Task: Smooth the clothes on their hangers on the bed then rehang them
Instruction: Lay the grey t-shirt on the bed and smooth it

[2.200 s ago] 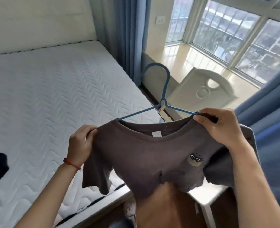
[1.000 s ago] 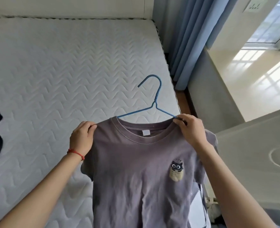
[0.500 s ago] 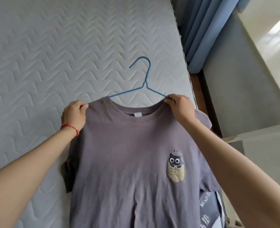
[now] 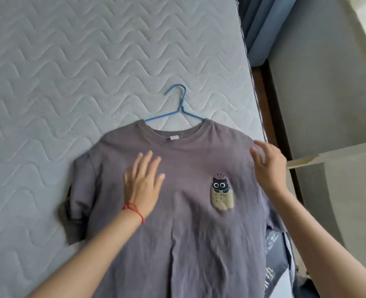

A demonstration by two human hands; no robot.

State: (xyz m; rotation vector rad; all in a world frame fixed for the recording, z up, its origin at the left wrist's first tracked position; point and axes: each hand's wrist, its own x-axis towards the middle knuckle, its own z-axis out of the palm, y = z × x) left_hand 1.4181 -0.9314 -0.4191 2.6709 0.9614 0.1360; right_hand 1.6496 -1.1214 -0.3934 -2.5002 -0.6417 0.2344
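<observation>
T-shirt: your grey-purple T-shirt (image 4: 190,211) lies front up on the mattress, filling the centre and lower middle of the frame, with its neckline toward the top and its hem running out of the bottom edge.
Hanger: the blue wire hanger (image 4: 178,110) sits inside the shirt; only its hook and the top of both arms show above the collar, just above the frame's centre, lying on the mattress.
Print: a small cat-in-a-pocket print (image 4: 221,193) sits right of centre on the chest.
Left hand: your left hand (image 4: 143,186) rests palm down on the shirt's chest, left of centre, fingers straight and slightly spread, gripping nothing.
Bracelet: a red cord bracelet (image 4: 134,210) circles your left wrist.
Right hand: your right hand (image 4: 268,164) is at the shirt's shoulder on the right side of the frame, fingers extended and loosely fanned, pinching nothing; it is blurred, so you cannot tell whether it touches the cloth.
Sleeve: the sleeve (image 4: 78,198) at the left of the frame is bunched and partly folded under.
Mattress: the white quilted mattress (image 4: 70,72) fills the upper left and left of the frame; the shirt lies close to its right edge.
Curtain: a blue curtain (image 4: 261,24) hangs at the upper right, beyond the mattress edge.
</observation>
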